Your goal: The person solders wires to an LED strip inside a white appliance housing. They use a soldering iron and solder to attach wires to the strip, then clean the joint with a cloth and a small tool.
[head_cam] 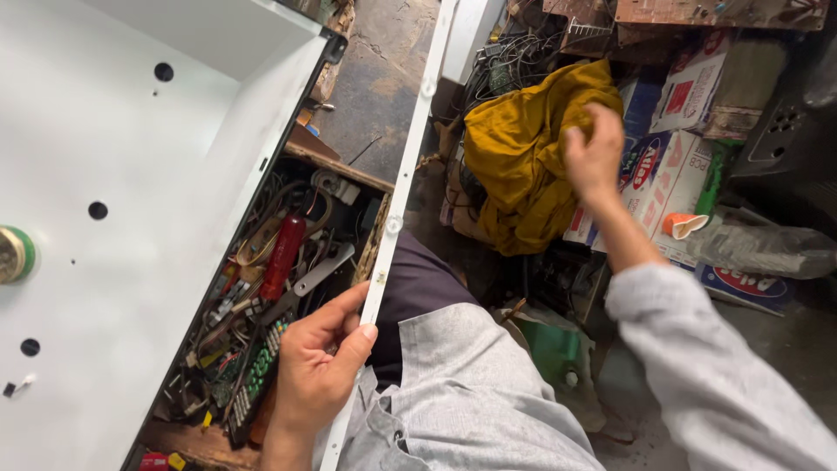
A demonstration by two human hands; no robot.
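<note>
My left hand [318, 358] grips a long thin white strip [410, 139] with small round lenses along it; the strip runs from my lap up to the top of the view. My right hand [595, 153] reaches out to the right and pinches a crumpled mustard-yellow cloth [514, 166] that lies on a heap of clutter. Both sleeves are pale grey.
A big white sheet-metal panel [113, 218] with round holes fills the left. Beside it an open wooden drawer [279, 288] holds wires, circuit boards, a red can and tools. Cardboard boxes [671, 166], tangled wires and a plastic bottle [758, 249] crowd the right.
</note>
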